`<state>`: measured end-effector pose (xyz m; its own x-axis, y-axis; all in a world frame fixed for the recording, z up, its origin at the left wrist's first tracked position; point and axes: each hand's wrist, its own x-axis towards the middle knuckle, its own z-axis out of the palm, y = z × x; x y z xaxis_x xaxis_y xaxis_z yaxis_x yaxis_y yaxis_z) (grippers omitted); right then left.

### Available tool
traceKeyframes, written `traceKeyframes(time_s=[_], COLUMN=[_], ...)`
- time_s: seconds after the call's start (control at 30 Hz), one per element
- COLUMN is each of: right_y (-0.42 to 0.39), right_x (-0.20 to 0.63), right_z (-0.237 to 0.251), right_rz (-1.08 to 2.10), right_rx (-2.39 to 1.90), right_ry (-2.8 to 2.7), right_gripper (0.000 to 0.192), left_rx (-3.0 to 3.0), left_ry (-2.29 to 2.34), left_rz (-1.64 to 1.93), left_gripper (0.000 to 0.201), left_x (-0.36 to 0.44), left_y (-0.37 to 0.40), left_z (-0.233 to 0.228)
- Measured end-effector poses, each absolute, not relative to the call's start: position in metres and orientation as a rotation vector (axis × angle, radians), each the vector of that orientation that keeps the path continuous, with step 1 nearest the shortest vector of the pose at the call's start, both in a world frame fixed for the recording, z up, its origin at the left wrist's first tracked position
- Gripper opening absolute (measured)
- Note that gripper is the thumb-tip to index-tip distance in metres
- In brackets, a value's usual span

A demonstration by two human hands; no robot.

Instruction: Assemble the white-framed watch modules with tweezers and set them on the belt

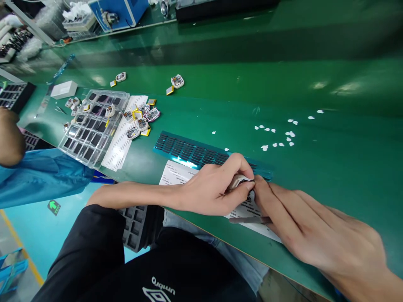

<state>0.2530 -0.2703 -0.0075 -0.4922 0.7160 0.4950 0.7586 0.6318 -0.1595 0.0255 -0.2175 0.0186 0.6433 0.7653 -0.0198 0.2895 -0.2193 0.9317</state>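
Note:
My left hand is closed around a small white device housing, held between thumb and bent fingers. Its inside is mostly hidden by my fingertips. My right hand meets it from the right, with thumb and forefinger pinched together at the housing's edge. From under the right hand sticks out a flat, thin grey metal tool, whose other end is hidden. Beneath both hands lies a white printed sheet. Just beyond it is a blue film strip with rows of dark adhesive pieces.
Several opened white devices with yellow batteries lie to the left, beside a clear compartment tray of dark parts. Small white stickers are scattered at the right back. A co-worker's blue sleeve reaches in at the left. A blue box stands behind.

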Motion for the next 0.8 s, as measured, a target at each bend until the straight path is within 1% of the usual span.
traceKeyframes(time_s=[0.07,0.13,0.2,0.23,0.33,0.4,0.43,0.57,0.67,0.73,0.8], right_y=[-0.266,-0.262,-0.259,-0.257,-0.252,-0.25,-0.249,-0.25,-0.248,-0.245,-0.241], right_x=[0.25,0.246,0.243,0.241,0.237,0.236,0.235,0.234,0.237,0.242,0.249], right_z=[0.001,0.009,0.014,0.016,0.019,0.021,0.021,0.019,0.014,0.011,0.01], right_rz=[-0.203,-0.17,-0.055,0.033,0.333,0.429,0.43,0.312,0.301,0.359,0.454], right_rx=[-1.015,-1.038,-1.119,-1.142,-1.109,-1.103,-1.11,-1.141,-1.159,-1.154,-1.152], right_ry=[-2.376,-2.318,-2.225,-2.189,-2.11,-2.076,-2.068,-2.056,-2.028,-1.982,-1.876], right_gripper=[0.052,0.036,0.019,0.014,0.007,0.005,0.005,0.006,0.007,0.016,0.028], left_rx=[1.799,1.82,1.847,1.86,1.883,1.884,1.88,1.849,1.853,1.904,2.011], left_ry=[0.856,0.838,0.794,0.774,0.739,0.709,0.69,0.657,0.719,0.718,0.551], left_rz=[0.578,0.581,0.583,0.584,0.571,0.564,0.562,0.548,0.586,0.604,0.564], left_gripper=[0.01,0.008,0.007,0.008,0.009,0.012,0.014,0.027,0.036,0.037,0.035], left_x=[0.026,0.026,0.025,0.025,0.024,0.024,0.024,0.024,0.024,0.023,0.022], left_y=[-0.217,-0.217,-0.217,-0.217,-0.217,-0.217,-0.217,-0.217,-0.217,-0.216,-0.214], left_z=[0.017,0.016,0.015,0.015,0.014,0.014,0.014,0.009,0.004,0.001,0.001])
